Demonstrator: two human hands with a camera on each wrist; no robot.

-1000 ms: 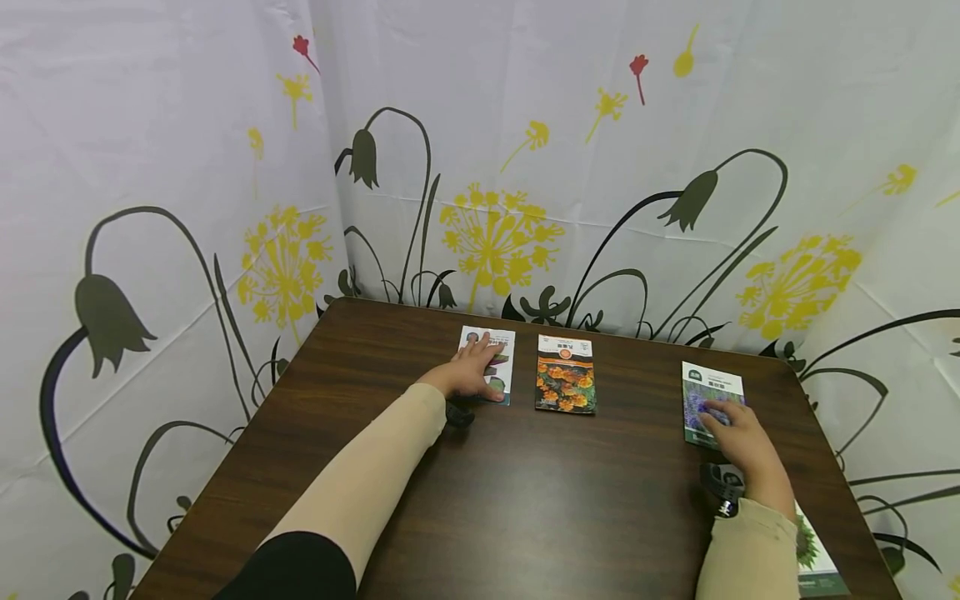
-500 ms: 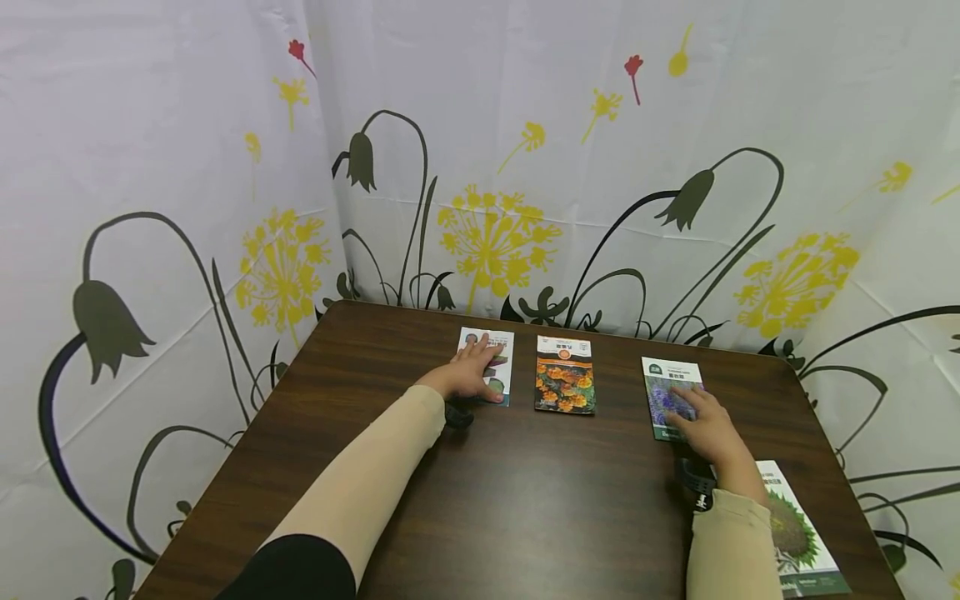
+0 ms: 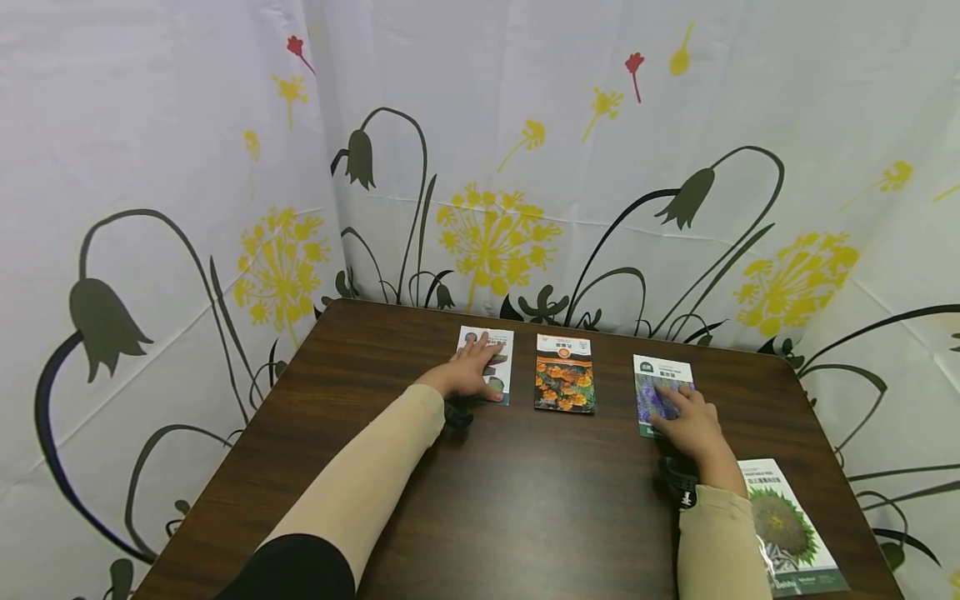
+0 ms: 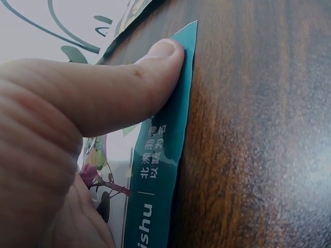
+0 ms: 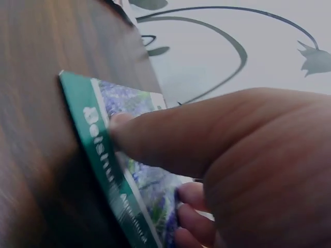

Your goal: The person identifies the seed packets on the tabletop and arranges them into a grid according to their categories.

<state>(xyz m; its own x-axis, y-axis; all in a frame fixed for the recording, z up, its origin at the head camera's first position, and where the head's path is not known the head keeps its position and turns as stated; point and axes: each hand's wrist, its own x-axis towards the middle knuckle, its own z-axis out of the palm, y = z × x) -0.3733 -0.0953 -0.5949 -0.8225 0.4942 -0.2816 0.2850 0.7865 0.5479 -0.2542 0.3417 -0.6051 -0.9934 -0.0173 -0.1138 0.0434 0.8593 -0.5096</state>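
four packets, two hands touching two

Teal-edged packet, purple-flowered packet, apart.

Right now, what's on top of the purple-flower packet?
The right hand rests on the purple-flower packet. In the head view, its white top and some printed flowers show; the part beneath the hand is covered.

Purple-flowered packet partly hidden beneath right fingers
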